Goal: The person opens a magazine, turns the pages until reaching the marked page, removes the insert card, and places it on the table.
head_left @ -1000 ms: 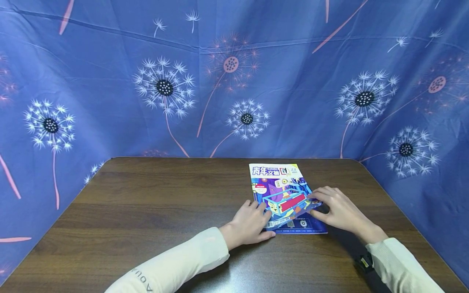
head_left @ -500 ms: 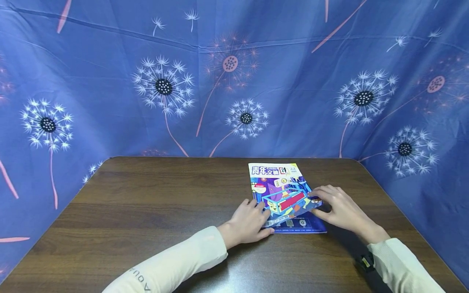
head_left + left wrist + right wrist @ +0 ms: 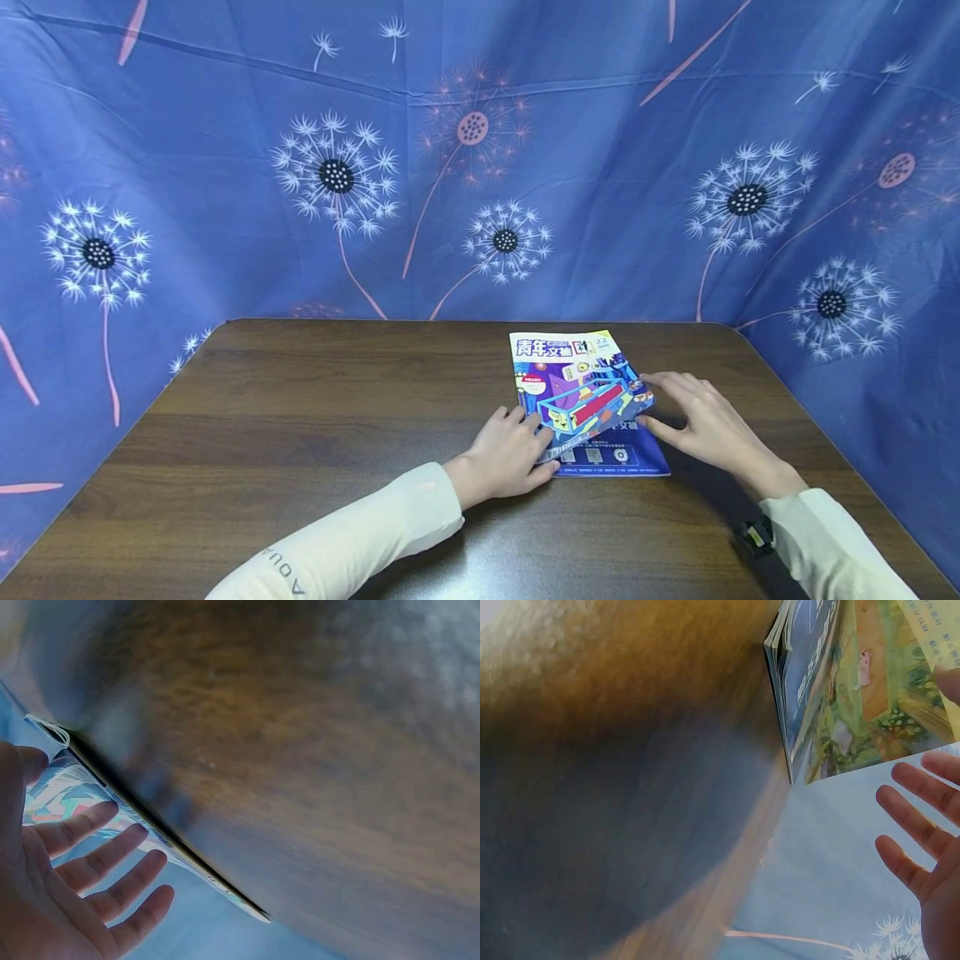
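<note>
A magazine (image 3: pixel 570 387) with a colourful cover lies on the brown table, right of the middle. Its lower right part is raised and curls back toward the left, baring a dark blue page (image 3: pixel 633 454) with white print and square codes. In the right wrist view, the underside of the raised page (image 3: pixel 870 697) carries a green and yellow picture. My left hand (image 3: pixel 506 454) rests on the magazine's lower left edge, fingers extended. At the raised corner is my right hand (image 3: pixel 705 421), thumb and forefinger parted on either side of it; its other fingers spread (image 3: pixel 911 817) past the page edge.
The wooden table (image 3: pixel 315 400) reaches back to a blue curtain (image 3: pixel 600 167) printed with dandelions. A small dark device (image 3: pixel 756 536) sits beneath the right wrist. Both forearms wear pale sleeves (image 3: pixel 360 533).
My right hand has drawn slightly right, and its thumb and forefinger have parted from the corner. The raised page has curled further up and left, showing more dark blue below. My left hand stays put.
</note>
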### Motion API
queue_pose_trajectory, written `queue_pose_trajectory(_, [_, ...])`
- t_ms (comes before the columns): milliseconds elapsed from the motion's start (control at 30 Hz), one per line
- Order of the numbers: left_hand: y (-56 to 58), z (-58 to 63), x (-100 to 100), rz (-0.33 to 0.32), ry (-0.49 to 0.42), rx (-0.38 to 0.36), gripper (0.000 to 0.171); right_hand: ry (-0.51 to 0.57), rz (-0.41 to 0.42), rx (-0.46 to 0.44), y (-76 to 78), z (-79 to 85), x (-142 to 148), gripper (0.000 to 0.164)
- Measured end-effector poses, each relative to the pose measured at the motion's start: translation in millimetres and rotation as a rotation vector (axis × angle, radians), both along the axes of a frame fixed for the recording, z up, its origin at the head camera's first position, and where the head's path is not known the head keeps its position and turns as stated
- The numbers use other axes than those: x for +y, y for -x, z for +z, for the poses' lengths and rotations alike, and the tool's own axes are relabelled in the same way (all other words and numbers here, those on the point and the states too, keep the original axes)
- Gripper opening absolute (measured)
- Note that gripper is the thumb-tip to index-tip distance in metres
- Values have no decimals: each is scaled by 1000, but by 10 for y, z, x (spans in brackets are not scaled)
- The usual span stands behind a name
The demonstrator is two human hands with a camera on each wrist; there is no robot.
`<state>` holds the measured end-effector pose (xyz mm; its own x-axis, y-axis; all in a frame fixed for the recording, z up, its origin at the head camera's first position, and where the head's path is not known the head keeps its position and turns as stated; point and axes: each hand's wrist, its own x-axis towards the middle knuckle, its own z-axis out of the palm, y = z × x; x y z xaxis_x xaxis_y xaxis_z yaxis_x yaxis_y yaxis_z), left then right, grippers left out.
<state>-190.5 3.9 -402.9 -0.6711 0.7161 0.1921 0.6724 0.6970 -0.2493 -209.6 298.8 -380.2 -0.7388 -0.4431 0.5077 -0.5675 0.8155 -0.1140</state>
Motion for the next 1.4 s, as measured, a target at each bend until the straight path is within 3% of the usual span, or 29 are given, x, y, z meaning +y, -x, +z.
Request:
queue_pose_trajectory(367, [-12,6,-29,5,-48,-7,41,-19,25,-36,0,-36,15,55])
queue_pose_trajectory(667, [-18,-3,-55,4,-74,6,40,-113,70,-180,-57,-110,-65,49])
queue_pose_trajectory(900, [-30,18,-77,4,-88,9,41,-190,56,-269,-92,-155,-86,49])
queue_pose_trajectory(1400, [-42,0,-137,-38,-185,118,44,-243,78,-288,-109,-188,-82,52])
